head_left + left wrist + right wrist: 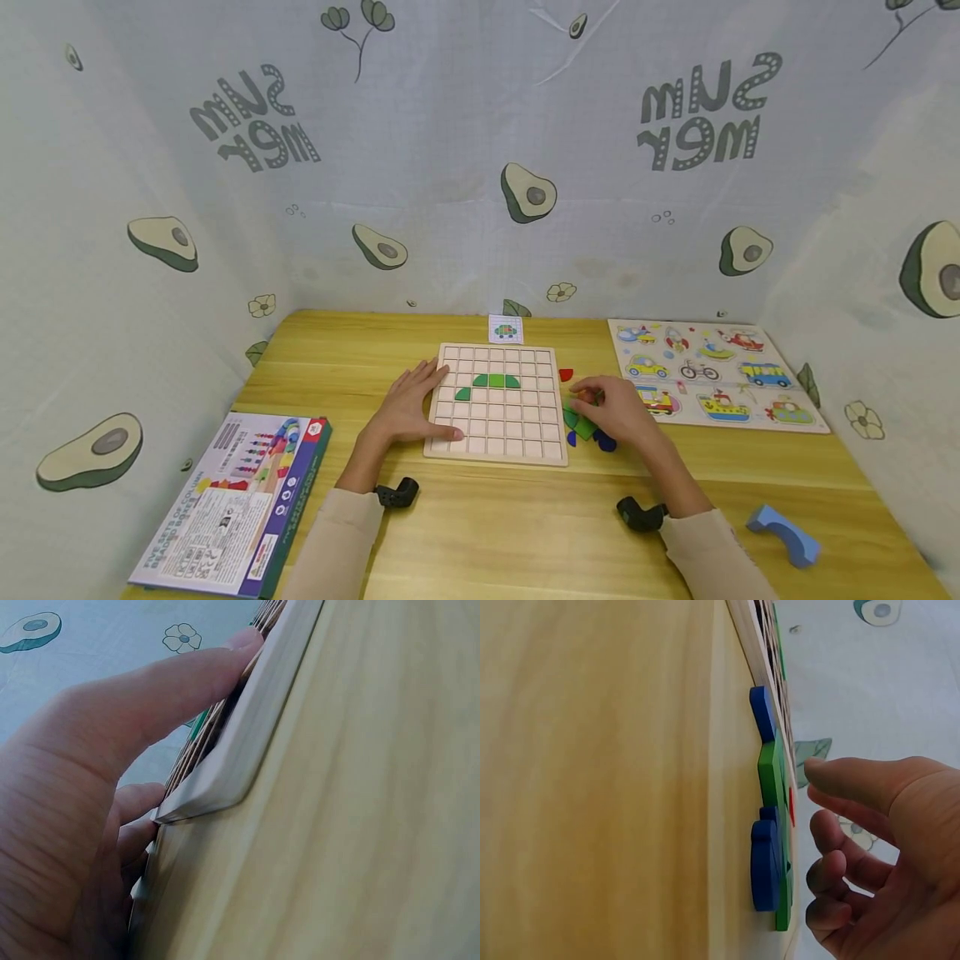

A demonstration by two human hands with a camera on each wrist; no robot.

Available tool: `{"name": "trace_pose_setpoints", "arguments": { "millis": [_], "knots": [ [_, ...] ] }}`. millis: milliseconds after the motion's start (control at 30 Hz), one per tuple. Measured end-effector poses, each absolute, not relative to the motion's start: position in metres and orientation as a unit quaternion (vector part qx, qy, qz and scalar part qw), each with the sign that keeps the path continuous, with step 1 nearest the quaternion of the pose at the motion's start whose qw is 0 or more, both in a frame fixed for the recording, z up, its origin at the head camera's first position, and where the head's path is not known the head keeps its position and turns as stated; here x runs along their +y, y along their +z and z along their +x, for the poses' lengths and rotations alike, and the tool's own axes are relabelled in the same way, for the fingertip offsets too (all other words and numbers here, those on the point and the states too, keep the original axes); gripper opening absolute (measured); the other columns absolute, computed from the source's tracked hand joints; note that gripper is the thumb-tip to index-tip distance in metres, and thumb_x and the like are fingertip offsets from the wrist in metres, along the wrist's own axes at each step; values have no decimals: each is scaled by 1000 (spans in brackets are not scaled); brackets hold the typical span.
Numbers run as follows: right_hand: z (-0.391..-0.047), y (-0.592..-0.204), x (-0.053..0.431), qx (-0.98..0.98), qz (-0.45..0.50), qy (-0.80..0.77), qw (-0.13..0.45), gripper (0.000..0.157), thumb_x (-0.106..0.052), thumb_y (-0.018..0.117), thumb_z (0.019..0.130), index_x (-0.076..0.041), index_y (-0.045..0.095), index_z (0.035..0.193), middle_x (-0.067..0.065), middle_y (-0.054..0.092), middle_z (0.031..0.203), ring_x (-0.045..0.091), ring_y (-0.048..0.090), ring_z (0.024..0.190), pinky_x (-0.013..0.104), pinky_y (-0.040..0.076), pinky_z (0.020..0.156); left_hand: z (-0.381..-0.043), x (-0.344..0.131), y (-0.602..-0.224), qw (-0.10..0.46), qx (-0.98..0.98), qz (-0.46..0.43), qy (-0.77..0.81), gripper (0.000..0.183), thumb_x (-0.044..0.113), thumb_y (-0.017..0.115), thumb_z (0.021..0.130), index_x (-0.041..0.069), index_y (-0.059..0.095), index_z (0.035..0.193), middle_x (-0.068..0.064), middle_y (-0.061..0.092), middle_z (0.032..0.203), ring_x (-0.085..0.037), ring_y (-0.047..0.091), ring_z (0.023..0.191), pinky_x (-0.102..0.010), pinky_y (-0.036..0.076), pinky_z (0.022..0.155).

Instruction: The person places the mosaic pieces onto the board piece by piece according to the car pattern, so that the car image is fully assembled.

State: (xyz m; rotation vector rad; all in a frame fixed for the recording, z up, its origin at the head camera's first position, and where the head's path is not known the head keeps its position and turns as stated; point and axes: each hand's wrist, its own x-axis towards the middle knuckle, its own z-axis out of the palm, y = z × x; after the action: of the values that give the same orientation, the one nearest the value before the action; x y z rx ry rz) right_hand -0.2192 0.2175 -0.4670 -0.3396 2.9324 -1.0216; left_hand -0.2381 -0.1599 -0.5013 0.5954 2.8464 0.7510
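Note:
A wooden grid board (495, 425) lies on the table. My left hand (408, 408) rests on its left edge, fingers spread along the side, and the thumb (172, 690) lies on the near left corner. On the grid sit a light green square (497, 381), rounded green pieces (512, 382) either side of it, and another green piece (462, 394) lower left. My right hand (611, 408) hovers over loose pieces beside the board, fingers bent, thumb near the index finger, nothing visible between them. Below it are green pieces (770, 772) and blue pieces (763, 862); a red piece (566, 375) lies just beyond.
A small picture card (506, 329) stands behind the board. A vehicle puzzle board (720, 375) lies at the back right, a blue arch block (783, 533) at the front right. A boxed toy set (232, 500) lies at the left. Printed cloth surrounds the table.

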Motion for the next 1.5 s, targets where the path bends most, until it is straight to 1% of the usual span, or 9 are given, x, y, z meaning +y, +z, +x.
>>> {"name": "trace_pose_setpoints", "arguments": {
  "millis": [200, 400, 633, 733, 1000, 1167, 1500],
  "knots": [
    [-220, -467, 219, 940, -117, -319, 23, 18, -16, 73, 96, -5, 78, 110, 1, 63, 80, 14, 51, 72, 26, 40, 64, -239, -160, -502, 67, 946, 200, 248, 120, 69, 80, 70, 17, 28, 165, -9, 16, 174, -31, 12, 162, -55, 9, 131],
    [-225, -470, 217, 945, -107, -306, 32, 20, -16, 71, 97, -6, 78, 113, 1, 62, 80, 16, 51, 74, 28, 40, 66, -239, -161, -502, 69, 946, 200, 244, 120, 69, 80, 71, 18, 27, 165, -9, 15, 174, -31, 11, 162, -54, 9, 131],
    [-226, -472, 220, 945, -109, -305, 40, 26, -22, 72, 97, -4, 76, 115, 1, 57, 77, 16, 49, 72, 29, 38, 64, -240, -159, -503, 69, 947, 201, 242, 120, 70, 79, 70, 20, 26, 165, -7, 15, 174, -29, 11, 162, -54, 10, 131],
    [-225, -470, 222, 944, -111, -309, 44, 26, -21, 73, 96, -3, 76, 115, 1, 56, 75, 16, 48, 70, 28, 37, 64, -240, -159, -503, 65, 946, 202, 244, 120, 70, 80, 70, 19, 27, 165, -7, 16, 174, -30, 12, 162, -55, 11, 130],
    [-225, -469, 221, 944, -112, -305, 53, 25, -19, 75, 94, -4, 76, 114, 2, 54, 73, 16, 47, 69, 28, 37, 64, -239, -160, -503, 70, 946, 199, 247, 120, 69, 80, 70, 18, 28, 165, -9, 15, 174, -31, 11, 162, -55, 10, 130],
    [-227, -471, 218, 945, -116, -302, 54, 26, -18, 75, 93, -3, 76, 115, 2, 55, 72, 16, 46, 66, 27, 37, 62, -238, -161, -502, 68, 946, 196, 249, 119, 69, 81, 70, 18, 28, 165, -9, 16, 174, -31, 12, 162, -55, 10, 130],
    [-226, -471, 217, 946, -109, -301, 42, 28, -17, 74, 94, -1, 74, 117, 2, 54, 74, 16, 47, 67, 28, 37, 63, -239, -161, -503, 70, 944, 196, 256, 118, 68, 81, 71, 19, 28, 165, -7, 15, 174, -30, 10, 162, -56, 9, 130]
  ]
}}
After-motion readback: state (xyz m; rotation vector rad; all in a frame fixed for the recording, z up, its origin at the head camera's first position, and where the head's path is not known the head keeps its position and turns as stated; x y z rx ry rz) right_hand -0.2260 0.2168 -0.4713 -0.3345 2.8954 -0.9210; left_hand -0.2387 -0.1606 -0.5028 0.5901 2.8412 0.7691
